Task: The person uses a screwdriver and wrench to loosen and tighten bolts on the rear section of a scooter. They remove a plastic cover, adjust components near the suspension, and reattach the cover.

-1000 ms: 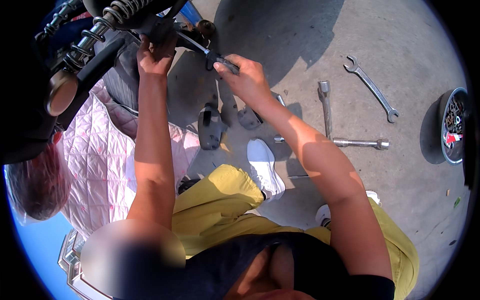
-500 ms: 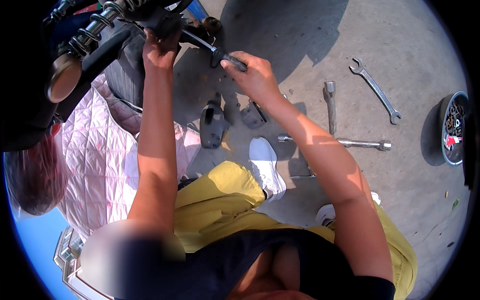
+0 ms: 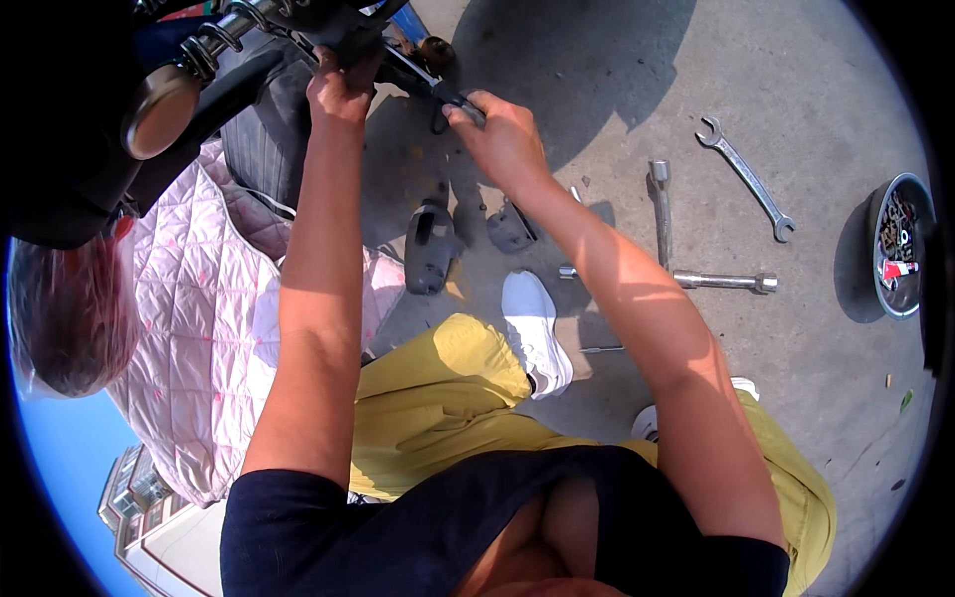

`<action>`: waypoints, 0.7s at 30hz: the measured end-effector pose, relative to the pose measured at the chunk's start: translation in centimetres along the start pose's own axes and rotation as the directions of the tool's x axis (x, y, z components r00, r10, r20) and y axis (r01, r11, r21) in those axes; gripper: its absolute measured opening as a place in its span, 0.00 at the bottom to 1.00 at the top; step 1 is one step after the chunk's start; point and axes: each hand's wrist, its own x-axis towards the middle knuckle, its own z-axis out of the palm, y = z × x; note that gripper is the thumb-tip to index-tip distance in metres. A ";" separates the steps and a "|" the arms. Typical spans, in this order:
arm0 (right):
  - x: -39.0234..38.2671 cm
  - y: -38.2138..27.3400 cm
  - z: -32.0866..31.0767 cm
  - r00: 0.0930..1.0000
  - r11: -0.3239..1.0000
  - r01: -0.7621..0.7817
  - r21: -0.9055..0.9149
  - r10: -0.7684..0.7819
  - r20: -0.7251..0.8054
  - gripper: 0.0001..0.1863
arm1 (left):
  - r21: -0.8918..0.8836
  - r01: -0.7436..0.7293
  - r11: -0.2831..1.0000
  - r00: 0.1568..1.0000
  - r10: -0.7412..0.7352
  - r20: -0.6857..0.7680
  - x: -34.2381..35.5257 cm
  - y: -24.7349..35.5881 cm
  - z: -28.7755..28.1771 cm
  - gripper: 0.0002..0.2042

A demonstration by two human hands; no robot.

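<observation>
My right hand (image 3: pixel 502 134) is closed round the dark handle of a screwdriver (image 3: pixel 435 86). Its bright shaft slants up and left into the underside of a two-wheeler's bodywork, where the tip is hidden. Against a black part (image 3: pixel 353 35) of that bodywork, my left hand (image 3: pixel 340 92) reaches up and grips it, the fingertips partly hidden in shadow. Just left of my left hand are a tyre (image 3: pixel 267 134) and a coil spring shock absorber (image 3: pixel 214 42). Two loose dark plastic pieces lie on the ground below my hands: a longer cover (image 3: pixel 430 249) and a smaller one (image 3: pixel 510 229).
On the concrete to the right lie an open-ended wrench (image 3: pixel 746 179), a cross-shaped socket wrench (image 3: pixel 724 282) and a thin metal rod (image 3: pixel 601 349). A metal bowl (image 3: pixel 880 261) of small hardware stands at the far right. A pink quilted cover (image 3: pixel 199 328) hangs at the left.
The view has shifted slightly, so the vehicle and my left arm sit a little further right and higher. Both hands keep their holds, the screwdriver still angled into the bodywork.
</observation>
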 end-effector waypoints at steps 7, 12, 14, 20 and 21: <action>-1.2 0.5 2.3 0.998 1.000 0.014 -0.028 -0.016 -0.053 0.13 | 0.011 -0.050 0.999 0.997 0.049 0.058 0.5 -0.5 -0.9 0.25; -1.4 0.4 3.0 0.997 0.999 0.006 0.041 -0.003 -0.073 0.13 | -0.063 -0.025 0.998 0.997 0.030 0.076 1.0 -0.6 -1.5 0.24; -1.3 0.4 2.9 0.995 0.999 0.026 0.029 -0.023 -0.092 0.13 | -0.047 -0.031 0.998 0.998 0.034 0.060 0.9 -0.7 -1.4 0.23; -0.9 0.6 2.2 0.993 0.998 0.063 -0.021 -0.065 -0.104 0.13 | -0.047 -0.043 0.998 0.999 0.045 0.026 0.2 -0.6 -0.5 0.21; -0.8 0.6 2.2 0.993 0.997 0.063 -0.034 -0.066 -0.096 0.13 | -0.055 -0.046 0.997 0.998 0.047 0.030 0.2 -0.6 -0.5 0.21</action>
